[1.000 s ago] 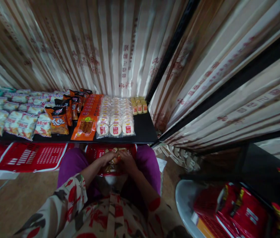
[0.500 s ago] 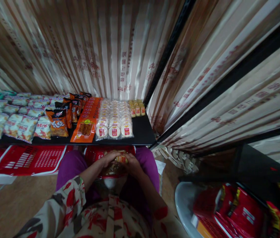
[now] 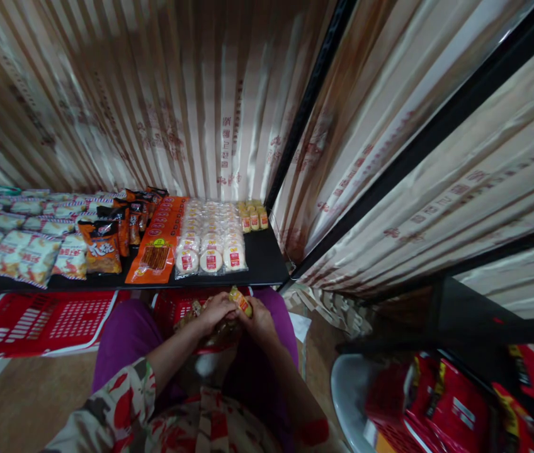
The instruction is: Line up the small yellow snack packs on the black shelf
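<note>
My left hand (image 3: 216,309) and my right hand (image 3: 259,317) meet over a red basket (image 3: 172,304) resting between my purple-clad knees. Together their fingers pinch a small yellow snack packet (image 3: 240,301) with a red label, raised just above the basket. More small packets fill the basket beneath my hands. Straight ahead lies a black shelf (image 3: 267,261) with a short row of the same yellow packets (image 3: 252,218) at its far right.
On the shelf also lie rows of round white cakes (image 3: 210,238), orange strip packs (image 3: 156,246), dark chip bags (image 3: 101,238) and pale snack bags (image 3: 26,251). Flat red baskets (image 3: 35,321) lie lower left. Red packages (image 3: 441,396) sit lower right. Striped curtains hang behind.
My hands have lifted a yellow packet out of the basket. The view has tilted down and shifted a little.
</note>
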